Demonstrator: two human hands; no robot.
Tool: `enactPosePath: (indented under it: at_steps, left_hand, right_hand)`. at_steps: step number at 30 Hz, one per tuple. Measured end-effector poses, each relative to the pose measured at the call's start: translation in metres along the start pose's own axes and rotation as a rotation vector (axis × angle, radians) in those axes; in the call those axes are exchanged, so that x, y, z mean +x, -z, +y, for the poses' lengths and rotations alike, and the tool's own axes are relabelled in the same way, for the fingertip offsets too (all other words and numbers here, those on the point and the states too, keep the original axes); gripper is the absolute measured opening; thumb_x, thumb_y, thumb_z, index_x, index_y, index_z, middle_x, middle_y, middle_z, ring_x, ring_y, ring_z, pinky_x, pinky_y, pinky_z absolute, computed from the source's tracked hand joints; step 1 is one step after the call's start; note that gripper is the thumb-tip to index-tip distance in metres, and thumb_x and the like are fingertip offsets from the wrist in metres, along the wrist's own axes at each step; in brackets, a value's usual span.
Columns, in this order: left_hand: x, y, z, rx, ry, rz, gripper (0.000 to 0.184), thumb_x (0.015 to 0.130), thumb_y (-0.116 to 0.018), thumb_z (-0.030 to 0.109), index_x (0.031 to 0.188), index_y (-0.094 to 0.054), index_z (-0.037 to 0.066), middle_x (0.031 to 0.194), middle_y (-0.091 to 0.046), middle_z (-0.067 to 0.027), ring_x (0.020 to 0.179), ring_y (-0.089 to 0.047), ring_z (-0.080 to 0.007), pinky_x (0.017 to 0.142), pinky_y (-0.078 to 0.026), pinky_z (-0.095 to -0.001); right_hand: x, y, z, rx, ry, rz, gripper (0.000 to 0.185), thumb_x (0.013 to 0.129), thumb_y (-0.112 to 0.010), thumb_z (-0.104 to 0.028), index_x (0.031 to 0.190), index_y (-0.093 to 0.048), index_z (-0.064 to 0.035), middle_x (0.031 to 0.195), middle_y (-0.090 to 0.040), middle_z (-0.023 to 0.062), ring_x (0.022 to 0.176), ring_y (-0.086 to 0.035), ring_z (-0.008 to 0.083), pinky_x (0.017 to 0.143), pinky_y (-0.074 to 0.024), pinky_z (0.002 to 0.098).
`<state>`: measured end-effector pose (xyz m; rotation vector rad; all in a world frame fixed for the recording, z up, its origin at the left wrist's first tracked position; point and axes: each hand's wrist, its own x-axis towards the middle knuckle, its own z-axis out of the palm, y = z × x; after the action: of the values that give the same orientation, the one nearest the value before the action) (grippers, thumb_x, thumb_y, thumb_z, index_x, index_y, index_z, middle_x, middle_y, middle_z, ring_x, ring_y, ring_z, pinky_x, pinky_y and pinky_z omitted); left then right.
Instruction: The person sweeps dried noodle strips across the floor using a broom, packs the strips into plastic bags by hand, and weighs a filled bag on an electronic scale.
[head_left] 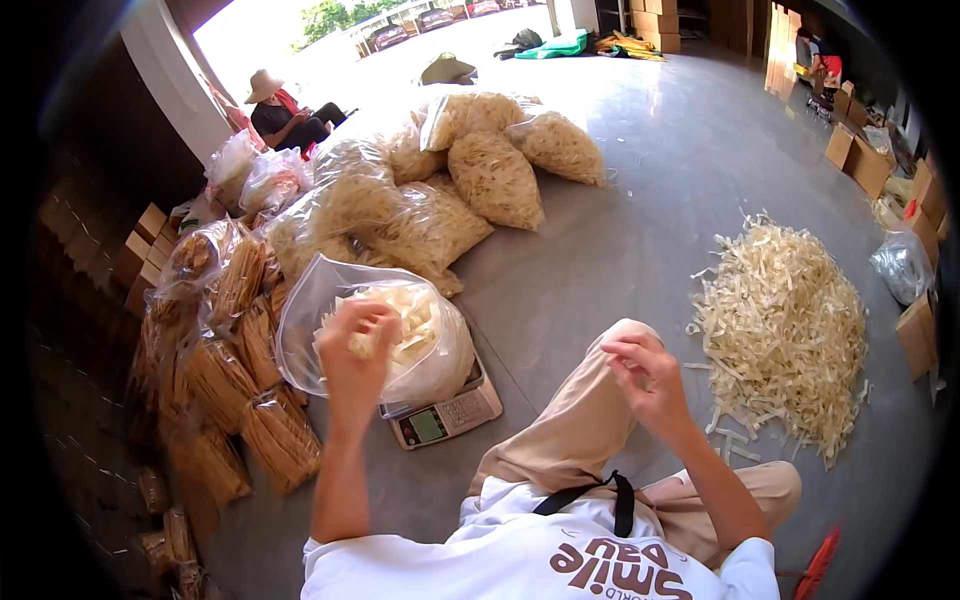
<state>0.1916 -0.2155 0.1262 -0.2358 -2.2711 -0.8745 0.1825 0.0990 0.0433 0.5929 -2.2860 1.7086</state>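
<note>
A kitchen-type scale (450,418) stood on the floor. Beyond it were heaped stuffed clear bags (495,180), and past those, to its left, sat a person in a straw hat (285,118). Left of the scale lay brown bundles (285,440) in clear wrap. Well to its right was a loose pile of pale strips (785,330), with the wearer's bent knee (560,415) between the two; cartons (862,162) stood farther off to the right.

The left hand (358,345) was up beyond the scale's left side, fingers curled, covering part of the open bag (455,345) from view; I could not tell whether it pinched a strip. The right hand (645,378) was to the right of the scale, in front of the knee, loosely half open with its fingers bent.

The open bag rested on the scale, bulging, its wide clear mouth flared to the left. Cream strips (418,325) showed inside, flat and tangled. The scale's greenish display was too small to read.
</note>
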Motion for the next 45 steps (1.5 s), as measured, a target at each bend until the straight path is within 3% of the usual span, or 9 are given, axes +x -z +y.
enactPosePath:
  at_steps: [5, 8, 10, 12, 15, 18, 26, 39, 45]
  left_hand:
    - [0.015, 0.126, -0.173, 0.569, 0.108, 0.298, 0.032, 0.074, -0.070, 0.019, 0.098, -0.058, 0.000, 0.087, -0.061, -0.0109, 0.078, -0.057, -0.0227, 0.073, -0.044, -0.0325]
    - [0.009, 0.149, -0.235, 0.620, 0.663, -0.131, 0.072, 0.063, -0.079, 0.036, 0.111, -0.046, -0.005, 0.086, -0.062, -0.0154, 0.073, -0.060, -0.0198, 0.062, -0.047, -0.0325]
    - [0.004, 0.139, -0.251, 0.265, 0.805, -0.396, 0.032, 0.073, -0.071, 0.027, 0.082, -0.056, 0.000, 0.057, -0.057, -0.0044, 0.039, -0.050, -0.0111, 0.035, -0.037, -0.0244]
    - [-0.006, 0.115, -0.258, 0.149, 0.630, -0.311, 0.024, 0.084, -0.055, 0.012, 0.063, -0.054, 0.000, 0.049, -0.051, -0.0029, 0.037, -0.047, -0.0100, 0.033, -0.034, -0.0243]
    - [-0.007, 0.077, -0.245, 0.083, 0.433, -0.250, 0.025, 0.088, -0.049, 0.007, 0.064, -0.052, 0.002, 0.046, -0.042, 0.0007, 0.033, -0.038, -0.0077, 0.031, -0.029, -0.0234]
    - [0.000, 0.051, -0.271, -0.266, 0.548, -0.221, 0.026, 0.090, -0.049, 0.011, 0.065, -0.051, 0.005, 0.046, -0.039, 0.0020, 0.033, -0.034, -0.0062, 0.031, -0.027, -0.0212]
    - [0.122, -0.051, -0.197, -0.857, 0.489, -0.201, 0.020, 0.091, -0.050, 0.015, 0.074, -0.055, 0.006, 0.055, -0.045, 0.0033, 0.040, -0.037, -0.0044, 0.035, -0.028, -0.0189]
    - [0.239, -0.193, -0.002, -1.077, 0.243, -0.477, 0.017, 0.089, -0.054, 0.015, 0.077, -0.057, 0.004, 0.057, -0.044, 0.0042, 0.046, -0.035, -0.0030, 0.040, -0.027, -0.0170]
    - [0.236, -0.233, 0.061, -1.052, 0.272, -0.570, 0.015, 0.088, -0.054, 0.013, 0.077, -0.056, 0.002, 0.056, -0.044, 0.0025, 0.045, -0.036, -0.0048, 0.041, -0.031, -0.0177]
  right_hand:
    - [0.045, -0.079, -0.008, -0.034, 0.072, -0.227, 0.025, 0.083, -0.056, -0.013, 0.106, -0.059, -0.0037, 0.105, -0.054, 0.0133, 0.079, -0.062, 0.0252, 0.070, -0.0506, 0.0342]
    - [0.067, -0.135, -0.012, -0.179, 0.009, -0.273, 0.039, 0.087, -0.052, -0.030, 0.111, -0.054, 0.0002, 0.109, -0.053, 0.0166, 0.087, -0.060, 0.0309, 0.077, -0.0487, 0.0390]
    - [0.082, -0.166, -0.020, -0.291, -0.099, -0.294, 0.055, 0.087, -0.049, -0.042, 0.116, -0.048, 0.0046, 0.110, -0.052, 0.0191, 0.093, -0.058, 0.0332, 0.080, -0.0476, 0.0404]
    - [0.087, -0.194, -0.014, -0.363, -0.164, -0.249, 0.067, 0.084, -0.052, -0.050, 0.118, -0.044, 0.0075, 0.112, -0.050, 0.0232, 0.098, -0.057, 0.0340, 0.083, -0.0468, 0.0409]
    - [0.087, -0.205, 0.016, -0.325, -0.228, -0.268, 0.018, 0.070, -0.058, -0.009, 0.081, -0.061, 0.0055, 0.080, -0.062, 0.0243, 0.079, -0.062, 0.0389, 0.074, -0.0495, 0.0456]
    - [0.084, -0.195, 0.050, -0.209, -0.271, 0.016, 0.010, 0.066, -0.054, -0.003, 0.065, -0.063, 0.0010, 0.072, -0.062, 0.0244, 0.074, -0.063, 0.0375, 0.069, -0.0506, 0.0447]
    - [0.117, -0.084, 0.108, 0.198, -0.783, 0.381, 0.023, 0.077, -0.049, -0.001, 0.060, -0.064, -0.0042, 0.056, -0.058, 0.0061, 0.041, -0.054, 0.0128, 0.036, -0.0440, 0.0269]
    - [0.081, 0.153, 0.004, 0.452, -0.247, 1.058, 0.023, 0.089, -0.047, -0.010, 0.072, -0.057, 0.0013, 0.063, -0.055, 0.0046, 0.048, -0.049, 0.0105, 0.045, -0.0462, 0.0248]
    - [0.007, 0.174, 0.000, 0.397, -0.175, 1.004, 0.022, 0.090, -0.047, -0.012, 0.077, -0.059, 0.0019, 0.059, -0.050, 0.0020, 0.046, -0.044, 0.0088, 0.044, -0.0408, 0.0233]
